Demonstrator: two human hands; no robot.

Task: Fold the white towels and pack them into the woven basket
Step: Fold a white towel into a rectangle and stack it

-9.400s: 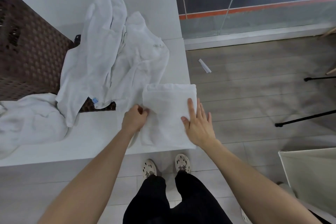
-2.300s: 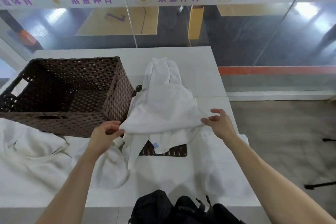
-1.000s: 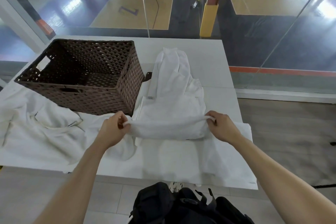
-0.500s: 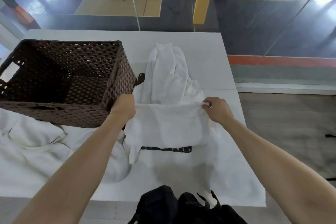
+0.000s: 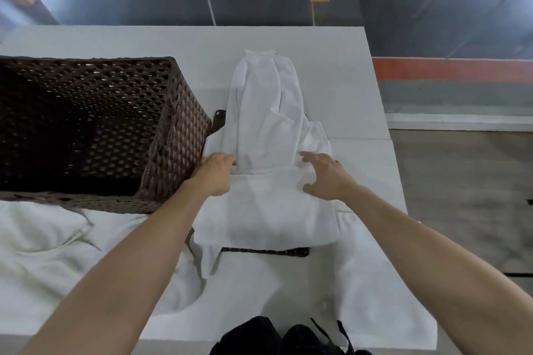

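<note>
Part-folded white towel (image 5: 268, 204) lies right of the empty brown woven basket (image 5: 173, 135); others (image 5: 43, 242) lie crumpled.

One woven basket (image 5: 95, 135), two hands, left (image 5: 215, 173) and right (image 5: 324, 177), and at least three white towels (image 5: 268, 207); exact towel count unclear

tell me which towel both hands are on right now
The middle towel, beside the basket: left hand and right hand touch it.
</note>
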